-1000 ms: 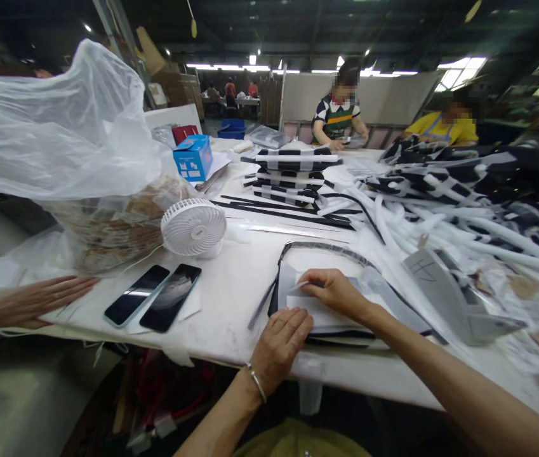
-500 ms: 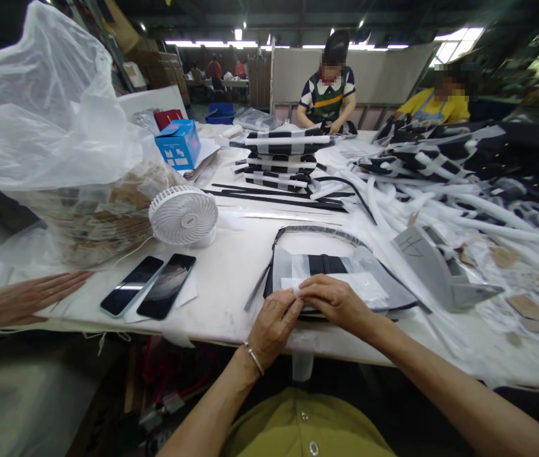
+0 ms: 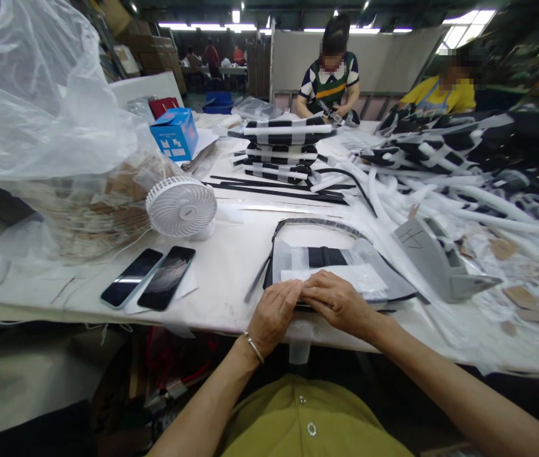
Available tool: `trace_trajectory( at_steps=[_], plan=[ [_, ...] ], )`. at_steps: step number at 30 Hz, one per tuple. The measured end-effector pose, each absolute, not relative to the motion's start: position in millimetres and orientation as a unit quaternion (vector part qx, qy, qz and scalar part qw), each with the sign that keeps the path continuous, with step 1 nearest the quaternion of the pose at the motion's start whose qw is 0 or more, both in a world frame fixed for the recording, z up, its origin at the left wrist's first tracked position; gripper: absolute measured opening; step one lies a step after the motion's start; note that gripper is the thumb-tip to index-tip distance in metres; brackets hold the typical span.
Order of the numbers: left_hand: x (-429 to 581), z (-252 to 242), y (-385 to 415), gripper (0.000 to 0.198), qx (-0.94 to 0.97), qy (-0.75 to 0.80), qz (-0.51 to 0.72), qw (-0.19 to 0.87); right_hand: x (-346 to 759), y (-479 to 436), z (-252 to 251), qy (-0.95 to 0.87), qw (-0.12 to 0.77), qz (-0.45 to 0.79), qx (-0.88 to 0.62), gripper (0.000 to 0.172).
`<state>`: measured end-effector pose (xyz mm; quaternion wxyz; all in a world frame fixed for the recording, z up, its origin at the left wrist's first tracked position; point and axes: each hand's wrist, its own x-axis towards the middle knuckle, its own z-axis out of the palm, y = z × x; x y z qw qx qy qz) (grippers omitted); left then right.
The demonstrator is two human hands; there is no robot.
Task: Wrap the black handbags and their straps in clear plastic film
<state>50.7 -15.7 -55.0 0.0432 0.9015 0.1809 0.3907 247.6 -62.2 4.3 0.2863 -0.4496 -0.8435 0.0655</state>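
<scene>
A black handbag (image 3: 329,256) lies flat near the table's front edge, covered with whitish translucent wrapping (image 3: 282,258). Its strap (image 3: 317,221) arches behind it, sheathed in clear film. Across the bag's front rests a flat white packet (image 3: 362,279). My left hand (image 3: 276,311) is closed at the bag's near edge, fingers held together. Right beside it, my right hand (image 3: 333,298) curls over the same edge with bent fingers. The fingertips of both hands meet at the wrapping, and what lies beneath them is hidden.
Two phones (image 3: 167,278) and a white fan (image 3: 181,207) sit to the left, near a big plastic bag (image 3: 45,108). Wrapped black bundles (image 3: 288,132) are stacked behind black strips (image 3: 279,192). A grey holder (image 3: 433,260) and white tubes (image 3: 483,216) lie right. Two people work across the table.
My fingers have flattened from a pinch at the white wrapping to lie lower along the bag's near edge. Another person's hand at the left has gone from view.
</scene>
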Motion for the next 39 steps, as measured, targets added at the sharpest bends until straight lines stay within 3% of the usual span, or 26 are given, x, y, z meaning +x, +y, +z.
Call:
trace_trajectory(
  at_steps=[12, 19, 29, 39],
  plan=[
    [52, -57, -18, 0.053, 0.895, 0.199, 0.397, 0.033, 241, -79, -2, -0.840, 0.262, 0.019, -0.475, 0.036],
    [52, -59, -18, 0.051, 0.888, 0.211, 0.406, 0.053, 242, -80, -3, -0.820, 0.286, 0.029, -0.495, 0.028],
    [49, -56, -18, 0.024, 0.891, 0.207, 0.404, 0.012, 245, -82, -7, -0.824, 0.302, 0.003, -0.478, 0.027],
    [50, -52, -16, 0.027, 0.905, 0.174, 0.388, 0.021, 245, -82, 2, -0.801, 0.326, 0.066, -0.498, 0.020]
  ],
)
